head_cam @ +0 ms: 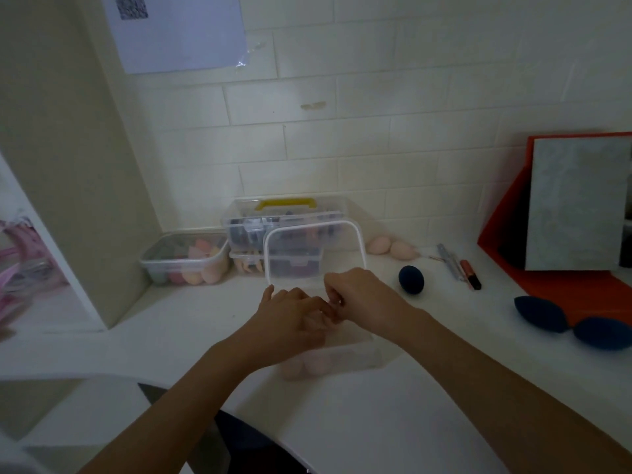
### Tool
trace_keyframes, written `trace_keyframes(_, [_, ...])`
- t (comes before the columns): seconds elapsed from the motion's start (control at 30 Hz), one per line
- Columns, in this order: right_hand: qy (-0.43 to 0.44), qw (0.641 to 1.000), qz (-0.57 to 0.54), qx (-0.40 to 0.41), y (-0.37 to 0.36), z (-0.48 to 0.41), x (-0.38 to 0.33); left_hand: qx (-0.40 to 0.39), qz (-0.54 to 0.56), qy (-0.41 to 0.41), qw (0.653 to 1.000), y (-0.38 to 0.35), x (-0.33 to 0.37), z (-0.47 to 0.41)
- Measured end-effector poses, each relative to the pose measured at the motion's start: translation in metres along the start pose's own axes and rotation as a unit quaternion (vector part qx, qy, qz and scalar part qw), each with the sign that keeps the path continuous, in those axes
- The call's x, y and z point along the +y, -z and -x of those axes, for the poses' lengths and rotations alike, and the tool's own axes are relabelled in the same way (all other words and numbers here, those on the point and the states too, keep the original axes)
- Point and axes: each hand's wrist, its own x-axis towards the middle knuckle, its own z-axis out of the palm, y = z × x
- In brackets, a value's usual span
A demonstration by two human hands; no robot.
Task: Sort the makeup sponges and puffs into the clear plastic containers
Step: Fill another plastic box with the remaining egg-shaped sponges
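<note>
Working both hands at the open container (342,357) near centre, pink sponges (313,366) inside.
Left hand (290,319) curls into it, holding unclear; right hand (362,295) pinches the raised lid (314,249). A slip could snap the lid down; navy sponges (411,279) wait right.

Beneath your hands sits a clear plastic container (345,357) holding pale pink sponges (309,366), its clear lid (313,249) standing tilted just beyond your fingers. To your right lie three dark blue sponges (411,279), two peach ones (391,248) beyond. Left of your hands, a second container (186,260) holds mixed-colour sponges.
</note>
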Motion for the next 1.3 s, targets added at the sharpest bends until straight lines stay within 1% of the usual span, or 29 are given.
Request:
trace_keyframes(0.1, [-0.016,0.999,0.038,-0.017,-0.001,-0.003,0.002,-0.027,0.025,-0.028,0.999,0.008,-0.005,-0.009])
trace_keyframes(0.17, [-0.002,0.999,0.028,-0.019,0.003,-0.004,0.003,-0.035,0.025,-0.027,0.999,0.011,-0.006,-0.013])
trace_keyframes(0.23, [0.001,1.0,-0.009,-0.011,0.016,-0.003,0.007,-0.012,0.029,-0.025,0.999,0.01,-0.007,-0.015])
trace_keyframes(0.27, [-0.016,0.999,-0.033,0.01,0.025,-0.003,0.012,0.004,0.032,-0.025,0.999,0.007,-0.008,-0.016])
trace_keyframes(0.3, [-0.046,0.996,-0.05,0.058,0.033,-0.004,0.019,0.019,0.036,-0.026,0.999,0.005,-0.009,-0.017])
trace_keyframes(0.33, [-0.085,0.986,-0.059,0.131,0.041,-0.006,0.028,0.03,0.038,-0.023,0.999,0.003,-0.009,-0.017])
trace_keyframes(0.37, [-0.126,0.968,-0.069,0.206,0.045,-0.009,0.041,0.041,0.038,-0.022,0.998,0.001,-0.009,-0.019])
trace_keyframes(0.4, [-0.162,0.949,-0.08,0.258,0.046,-0.013,0.053,0.05,0.035,-0.022,0.998,-0.001,-0.01,-0.02])
trace_keyframes(0.43, [-0.19,0.941,-0.082,0.267,0.045,-0.016,0.065,0.057,0.029,-0.023,0.998,-0.003,-0.01,-0.022])
trace_keyframes(0.47, [-0.214,0.945,-0.073,0.236,0.041,-0.021,0.076,0.064,0.022,-0.025,0.997,-0.005,-0.01,-0.023])
trace_keyframes(0.5, [-0.232,0.954,-0.065,0.181,0.035,-0.027,0.088,0.068,0.015,-0.026,0.997,-0.006,-0.011,-0.024])
trace_keyframes(0.53, [-0.242,0.96,-0.063,0.128,0.028,-0.033,0.098,0.073,0.013,-0.028,0.997,-0.008,-0.012,-0.024])
trace_keyframes(0.57, [-0.242,0.963,-0.067,0.093,0.022,-0.039,0.105,0.076,0.015,-0.032,0.997,-0.009,-0.013,-0.025])
trace_keyframes(0.6, [-0.235,0.966,-0.077,0.073,0.016,-0.045,0.111,0.078,0.02,-0.035,0.996,-0.009,-0.014,-0.025])
trace_keyframes(0.7, [-0.215,0.969,-0.109,0.049,0.001,-0.062,0.128,0.083,0.024,-0.047,0.995,-0.009,-0.016,-0.027])
trace_keyframes(0.77, [-0.216,0.973,-0.068,0.037,-0.009,-0.066,0.135,0.082,0.018,-0.054,0.995,-0.009,-0.016,-0.027])
trace_keyframes(0.87, [-0.211,0.972,0.08,0.066,-0.023,-0.071,0.144,0.079,0.022,-0.053,0.995,-0.01,-0.017,-0.028])
trace_keyframes(0.93, [-0.197,0.969,0.115,0.09,-0.025,-0.075,0.145,0.08,0.021,-0.052,0.995,-0.01,-0.018,-0.028])
trace_keyframes(1.0, [-0.19,0.969,0.121,0.102,-0.024,-0.078,0.143,0.078,0.02,-0.051,0.995,-0.01,-0.018,-0.028])
trace_keyframes(1.07, [-0.192,0.968,0.117,0.113,-0.024,-0.078,0.14,0.08,0.022,-0.046,0.995,-0.01,-0.017,-0.028])
trace_keyframes(1.13, [-0.204,0.966,0.081,0.137,-0.021,-0.073,0.135,0.086,0.024,-0.042,0.995,-0.01,-0.016,-0.027])
trace_keyframes(1.23, [-0.224,0.948,0.036,0.224,-0.004,-0.062,0.128,0.089,0.028,-0.027,0.995,-0.011,-0.014,-0.027])
trace_keyframes(1.27, [-0.22,0.943,0.007,0.249,0.005,-0.057,0.126,0.09,0.023,-0.026,0.995,-0.011,-0.014,-0.027])
trace_keyframes(1.3, [-0.212,0.944,-0.042,0.25,0.016,-0.05,0.123,0.088,0.016,-0.026,0.996,-0.011,-0.013,-0.027])
